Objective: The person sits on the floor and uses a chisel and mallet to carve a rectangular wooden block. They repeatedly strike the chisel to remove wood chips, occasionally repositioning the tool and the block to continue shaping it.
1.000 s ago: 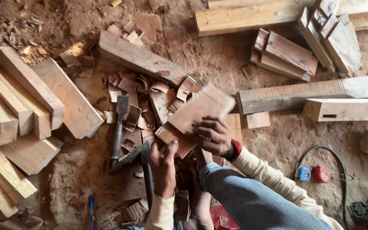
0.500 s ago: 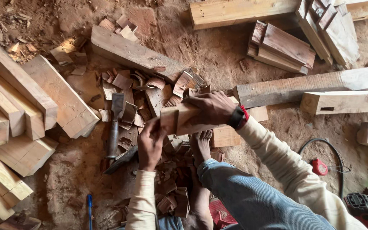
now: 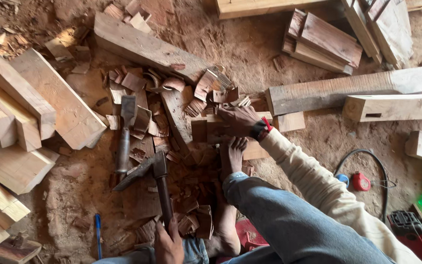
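Observation:
My right hand (image 3: pixel 238 122), with a dark watch and a red band at the wrist, presses down on a short wood block (image 3: pixel 206 129) lying flat among chips. My bare foot (image 3: pixel 230 156) rests against the block's near side. At the bottom edge, my left hand (image 3: pixel 168 244) grips the dark handle of an adze (image 3: pixel 159 188). The adze's metal head (image 3: pixel 140 171) lies on the chips to the left of the block.
A wide chisel-like tool (image 3: pixel 125 132) lies left of the chips. Stacked timber beams (image 3: pixel 20 112) fill the left, with planks (image 3: pixel 352 88) to the right and at the top. A blue pen (image 3: pixel 97 234), a red device (image 3: pixel 361 182) with black cable, and a red power tool (image 3: pixel 411 230) lie nearby.
My right hand has brought the tilted block down flat and moved on top of it. My left hand has slid back along the adze handle toward my body.

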